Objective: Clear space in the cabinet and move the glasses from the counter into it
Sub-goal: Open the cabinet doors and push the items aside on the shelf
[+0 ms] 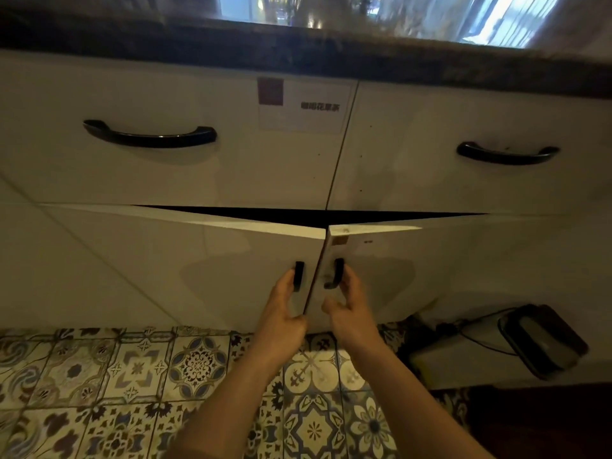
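Two white lower cabinet doors stand slightly ajar under the dark stone counter (298,51). My left hand (284,313) grips the black handle (298,275) of the left door (165,260). My right hand (351,306) grips the black handle (337,272) of the right door (447,266). A dark gap (298,215) shows above the doors; the cabinet's inside is hidden. Blurred shiny shapes (311,14) sit on the counter at the top edge; I cannot tell whether they are glasses.
Above the doors are two white drawer fronts with curved black handles (149,135) (506,154) and a paper label (303,106). A white bin with a dark lid (543,342) and a cable sits low on the right. Patterned floor tiles (139,376) lie below.
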Available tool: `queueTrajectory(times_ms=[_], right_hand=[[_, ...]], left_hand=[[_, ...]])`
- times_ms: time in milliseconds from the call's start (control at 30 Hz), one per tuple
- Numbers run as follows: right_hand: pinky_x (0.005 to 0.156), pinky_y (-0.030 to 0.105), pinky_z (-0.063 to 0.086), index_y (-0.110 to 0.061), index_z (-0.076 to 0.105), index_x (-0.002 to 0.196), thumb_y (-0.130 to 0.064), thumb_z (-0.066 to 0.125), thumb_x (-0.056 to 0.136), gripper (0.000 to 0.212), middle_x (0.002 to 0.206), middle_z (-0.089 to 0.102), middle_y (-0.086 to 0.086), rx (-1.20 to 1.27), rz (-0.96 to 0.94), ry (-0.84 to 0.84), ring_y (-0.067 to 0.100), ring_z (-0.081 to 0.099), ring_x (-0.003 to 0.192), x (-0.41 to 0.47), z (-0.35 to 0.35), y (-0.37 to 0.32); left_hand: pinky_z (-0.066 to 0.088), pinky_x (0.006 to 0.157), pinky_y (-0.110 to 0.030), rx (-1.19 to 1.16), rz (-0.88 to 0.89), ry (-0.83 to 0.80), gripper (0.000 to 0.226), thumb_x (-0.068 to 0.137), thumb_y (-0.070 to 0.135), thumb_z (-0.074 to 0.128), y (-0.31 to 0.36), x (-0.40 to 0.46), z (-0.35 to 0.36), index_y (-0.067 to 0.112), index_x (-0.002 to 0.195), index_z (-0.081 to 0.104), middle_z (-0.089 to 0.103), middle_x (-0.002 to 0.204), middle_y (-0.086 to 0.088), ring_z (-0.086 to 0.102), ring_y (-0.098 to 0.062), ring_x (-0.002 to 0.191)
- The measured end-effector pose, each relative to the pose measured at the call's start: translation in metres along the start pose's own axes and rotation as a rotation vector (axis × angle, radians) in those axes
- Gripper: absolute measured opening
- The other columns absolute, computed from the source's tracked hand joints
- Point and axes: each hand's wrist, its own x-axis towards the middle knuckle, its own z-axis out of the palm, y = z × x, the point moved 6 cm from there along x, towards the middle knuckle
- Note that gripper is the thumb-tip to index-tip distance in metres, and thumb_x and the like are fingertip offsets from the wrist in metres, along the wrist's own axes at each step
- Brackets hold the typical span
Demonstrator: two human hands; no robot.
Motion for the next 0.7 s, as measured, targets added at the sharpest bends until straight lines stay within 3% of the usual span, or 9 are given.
queueTrajectory(times_ms=[33, 133, 200, 367, 500, 633, 700], right_hand=[[0.120, 0.047, 0.030, -0.029, 0.022, 0.156, -0.004, 0.050, 0.097, 0.070, 0.161, 0.027, -0.005, -0.002, -0.002, 0.006, 0.014, 0.026, 0.147, -0.006, -0.002, 0.002], [0.116, 0.050, 0.035, -0.031, 0.025, 0.155, -0.005, 0.051, 0.096, 0.070, 0.158, 0.034, -0.004, -0.010, 0.006, 0.015, 0.016, 0.031, 0.145, -0.026, -0.009, 0.009], [0.116, 0.050, 0.036, -0.033, 0.027, 0.154, -0.005, 0.051, 0.095, 0.069, 0.156, 0.036, -0.005, -0.004, 0.030, 0.017, 0.017, 0.032, 0.144, -0.040, -0.015, 0.016], [0.116, 0.047, 0.033, -0.038, 0.026, 0.154, -0.008, 0.051, 0.098, 0.069, 0.159, 0.030, -0.007, -0.006, 0.069, -0.004, 0.017, 0.027, 0.147, -0.080, -0.032, 0.034], [0.115, 0.051, 0.035, -0.040, 0.028, 0.152, -0.008, 0.049, 0.098, 0.066, 0.159, 0.032, -0.007, -0.028, 0.092, -0.016, 0.018, 0.028, 0.147, -0.105, -0.052, 0.051], [0.113, 0.053, 0.035, -0.042, 0.034, 0.147, -0.008, 0.048, 0.101, 0.060, 0.156, 0.036, -0.008, -0.027, 0.108, -0.045, 0.017, 0.030, 0.146, -0.124, -0.074, 0.065], [0.113, 0.054, 0.036, -0.040, 0.036, 0.146, -0.008, 0.048, 0.102, 0.056, 0.155, 0.038, -0.007, -0.035, 0.100, -0.077, 0.018, 0.033, 0.145, -0.133, -0.087, 0.072]], left_hand=[[0.056, 0.088, -0.037, 0.003, 0.001, -0.003, 0.090, 0.086, -0.009, 0.052, -0.001, -0.007, -0.001, 0.042, 0.153, 0.018, 0.027, 0.152, 0.017, 0.047, 0.027, 0.103], [0.047, 0.103, -0.050, 0.038, 0.012, -0.017, 0.086, 0.088, -0.006, 0.055, -0.008, -0.029, -0.005, 0.040, 0.152, 0.020, 0.030, 0.155, 0.013, 0.045, -0.006, 0.132], [0.042, 0.108, -0.053, 0.058, 0.014, -0.030, 0.085, 0.088, -0.005, 0.057, -0.014, -0.043, -0.007, 0.039, 0.152, 0.022, 0.033, 0.154, 0.011, 0.040, -0.015, 0.137], [0.041, 0.109, -0.037, 0.081, 0.002, -0.069, 0.084, 0.087, -0.003, 0.059, -0.035, -0.082, -0.023, 0.050, 0.145, 0.028, 0.040, 0.144, 0.022, 0.035, -0.001, 0.134], [0.044, 0.078, -0.009, 0.093, -0.006, -0.052, 0.088, 0.084, -0.010, 0.057, -0.055, -0.115, -0.034, 0.050, 0.143, 0.031, 0.040, 0.142, 0.024, 0.042, 0.009, 0.126], [0.046, 0.076, -0.005, 0.079, 0.040, 0.054, 0.079, 0.085, -0.015, 0.056, -0.066, -0.144, -0.048, 0.046, 0.133, 0.043, 0.050, 0.138, 0.017, 0.042, -0.001, 0.132], [0.048, 0.083, -0.011, 0.080, 0.040, 0.103, 0.077, 0.084, -0.016, 0.057, -0.070, -0.159, -0.054, 0.044, 0.131, 0.047, 0.053, 0.136, 0.018, 0.044, 0.000, 0.131]])
